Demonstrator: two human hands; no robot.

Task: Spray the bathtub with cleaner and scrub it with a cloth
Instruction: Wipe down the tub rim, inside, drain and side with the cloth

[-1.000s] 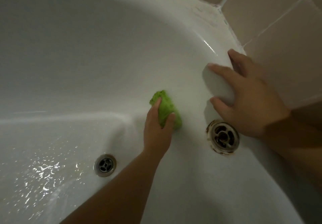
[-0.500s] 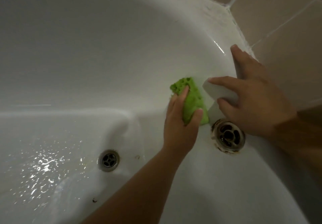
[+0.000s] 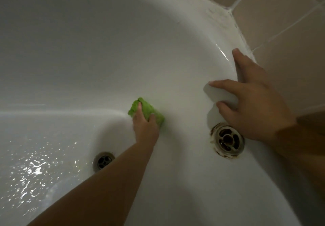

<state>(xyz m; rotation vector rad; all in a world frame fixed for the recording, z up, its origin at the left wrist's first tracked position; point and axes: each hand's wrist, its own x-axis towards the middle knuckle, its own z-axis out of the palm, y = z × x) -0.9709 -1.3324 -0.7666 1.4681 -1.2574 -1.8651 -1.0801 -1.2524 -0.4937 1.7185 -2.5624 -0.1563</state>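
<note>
Pressing green cloth (image 3: 147, 110) in left hand (image 3: 145, 126) grip on bathtub (image 3: 105, 49) wall, right hand (image 3: 253, 102) flat, fingers released

no readable text, no labels, no brand marks, no numbers, no signs anywhere in view

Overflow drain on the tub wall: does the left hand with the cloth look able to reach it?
Probably yes. The left hand grips the green cloth on the same wall as the overflow drain, with bare enamel between; the right hand rests just above it.
</note>
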